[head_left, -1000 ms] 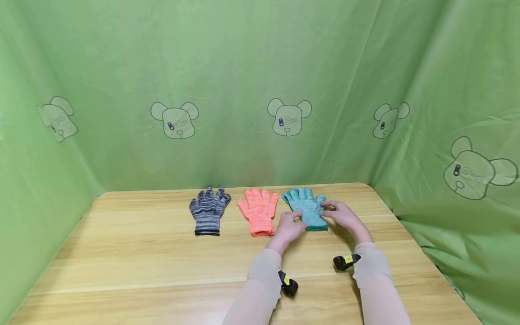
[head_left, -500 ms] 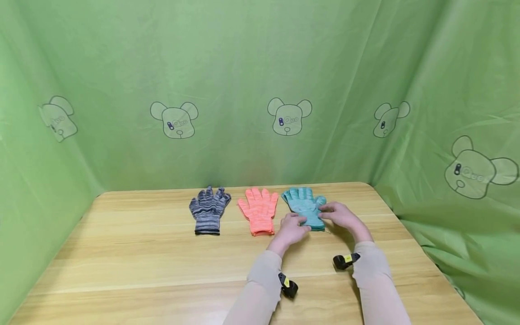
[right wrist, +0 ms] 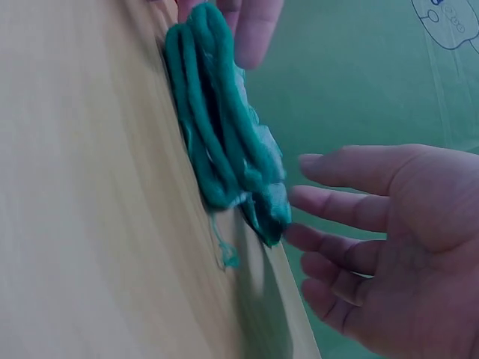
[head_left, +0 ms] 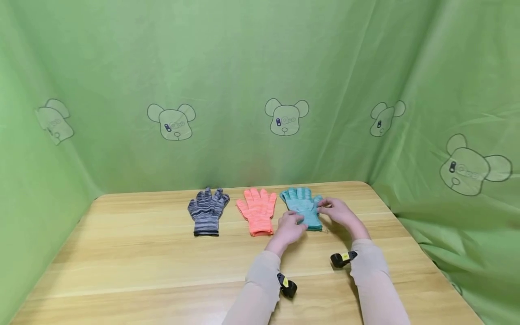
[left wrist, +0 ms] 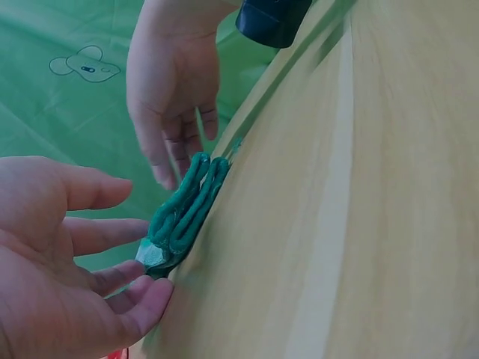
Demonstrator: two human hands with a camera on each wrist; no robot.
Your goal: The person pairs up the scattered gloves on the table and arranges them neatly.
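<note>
A teal knitted pair of gloves [head_left: 302, 205] lies flat and stacked near the table's back edge, fingers pointing away. In both wrist views its doubled cuff [left wrist: 187, 206] faces the camera, and a loose thread [right wrist: 227, 253] trails from it in the right one. At the cuff's left side, my left hand [head_left: 290, 228] has its lower fingertips against the gloves, thumb held apart. My right hand [head_left: 340, 212] stands on the opposite side, its relaxed fingertips touching or very near the gloves' edge. Neither hand grips the fabric.
To the left lie orange gloves [head_left: 257, 211] and, farther left, grey-black striped gloves [head_left: 207, 212], all in one row on the wooden table [head_left: 142, 262]. Green cloth [head_left: 227, 149] with bear-head prints hangs behind the table and along both sides.
The teal gloves have shifted slightly left, their cuff coming closer in line. My left hand slid a little toward the cuff, then back; my right hand followed the gloves' edge leftward.
</note>
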